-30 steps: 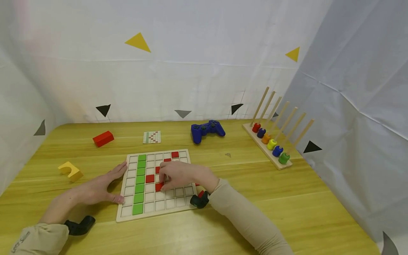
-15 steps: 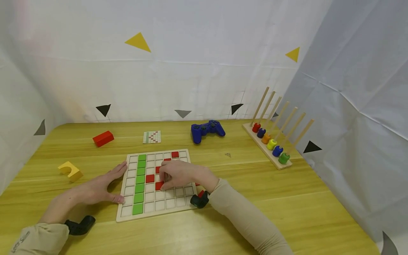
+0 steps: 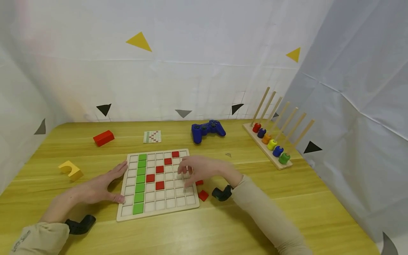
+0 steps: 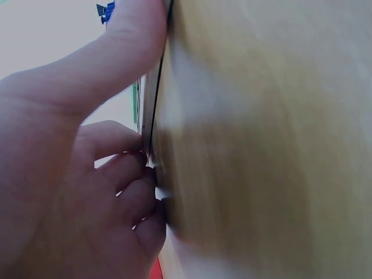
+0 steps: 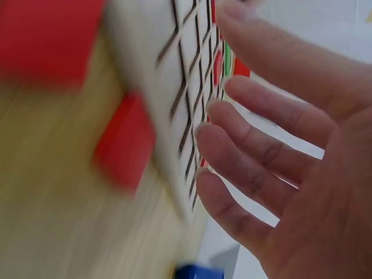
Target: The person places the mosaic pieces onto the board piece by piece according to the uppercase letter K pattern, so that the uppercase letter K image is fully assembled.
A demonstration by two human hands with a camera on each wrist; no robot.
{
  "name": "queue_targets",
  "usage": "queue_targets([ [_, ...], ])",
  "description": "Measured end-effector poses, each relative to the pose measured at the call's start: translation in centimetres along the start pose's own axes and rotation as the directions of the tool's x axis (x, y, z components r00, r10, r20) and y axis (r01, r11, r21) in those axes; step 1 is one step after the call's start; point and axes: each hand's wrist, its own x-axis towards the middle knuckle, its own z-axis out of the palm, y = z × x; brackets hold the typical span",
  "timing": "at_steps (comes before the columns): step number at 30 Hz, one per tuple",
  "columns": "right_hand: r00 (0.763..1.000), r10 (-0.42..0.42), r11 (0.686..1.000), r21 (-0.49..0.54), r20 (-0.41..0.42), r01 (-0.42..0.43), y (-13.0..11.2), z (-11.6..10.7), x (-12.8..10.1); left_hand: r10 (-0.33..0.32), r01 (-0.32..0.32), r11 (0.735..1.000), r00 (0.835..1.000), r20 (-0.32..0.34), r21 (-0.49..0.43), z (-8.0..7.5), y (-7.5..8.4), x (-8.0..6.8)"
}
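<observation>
A wooden grid board [image 3: 158, 211] lies on the table with a column of green tiles [image 3: 139, 188] down its left part. Several red tiles [image 3: 159, 185] sit in its cells, mostly on a diagonal. My left hand [image 3: 95, 187] rests along the board's left edge, its thumb and fingers spread and touching the rim. Above the board's right side hovers my right hand [image 3: 200, 168], fingers loosely bent and holding nothing. Beside the right edge, two loose red tiles [image 3: 203, 195] lie on the table; in the right wrist view a red tile [image 5: 126, 142] lies close to the rim.
Behind the board lies a small pattern card [image 3: 152, 136]. A blue game controller [image 3: 208, 130] is at the back. To the right stands a peg rack [image 3: 269, 145] with coloured beads. At left are a red block [image 3: 103, 138] and a yellow arch block [image 3: 71, 171].
My right hand has let go of the red tile, which stays in its cell, and has moved right, uncovering more red tiles and the loose ones. My left hand stays in place.
</observation>
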Motion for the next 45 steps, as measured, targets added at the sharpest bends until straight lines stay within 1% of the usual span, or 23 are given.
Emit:
queue_targets([
  [2, 0.999, 0.038, 0.999, 0.01, 0.008, -0.038, 0.8, -0.3, -1.2, 0.0, 0.0, 1.0, 1.0, 0.0, 0.001, 0.0, 0.0, 0.0],
  [5, 0.998, 0.062, 0.998, 0.001, 0.016, -0.062, 2.0, -0.4, -2.6, -0.001, 0.001, 1.0, 1.0, 0.0, 0.005, 0.0, 0.0, 0.0],
  [8, 0.998, 0.062, 0.998, 0.007, 0.025, -0.062, 3.0, -0.2, -3.6, -0.001, 0.001, 1.0, 1.0, -0.001, 0.007, 0.0, -0.1, 0.0],
  [12, 0.998, 0.055, 0.998, 0.016, 0.024, -0.056, 3.8, 0.3, -4.4, -0.001, 0.001, 1.0, 1.0, -0.002, 0.011, 0.0, -0.1, 0.0],
  [19, 1.0, 0.028, 0.999, -0.018, 0.003, -0.028, 4.0, 0.9, -4.4, 0.004, -0.004, 1.0, 1.0, -0.008, 0.009, -0.1, -0.2, -0.1],
  [27, 0.998, 0.061, 0.997, 0.04, -0.007, -0.06, 4.2, 0.7, -4.6, -0.001, 0.001, 1.0, 1.0, -0.004, 0.01, 0.0, -0.1, -0.1],
  [34, 0.997, 0.066, 0.997, 0.03, -0.034, -0.065, 4.7, 0.7, -4.8, 0.018, -0.018, 1.0, 1.0, -0.018, 0.012, 0.0, -0.4, 0.0],
  [40, 0.995, 0.077, 0.996, 0.044, -0.056, -0.075, 4.9, 0.4, -4.9, 0.017, -0.016, 1.0, 1.0, -0.017, 0.018, 0.0, -0.3, 0.1],
  [42, 0.996, 0.071, 0.997, 0.037, -0.061, -0.069, 5.0, 0.4, -4.9, 0.016, -0.015, 1.0, 1.0, -0.015, 0.017, 0.0, -0.3, 0.1],
  [45, 0.997, 0.035, 0.999, 0.012, -0.073, -0.034, 5.2, 0.3, -4.9, 0.011, -0.011, 1.0, 1.0, -0.008, 0.013, 0.0, -0.3, 0.1],
])
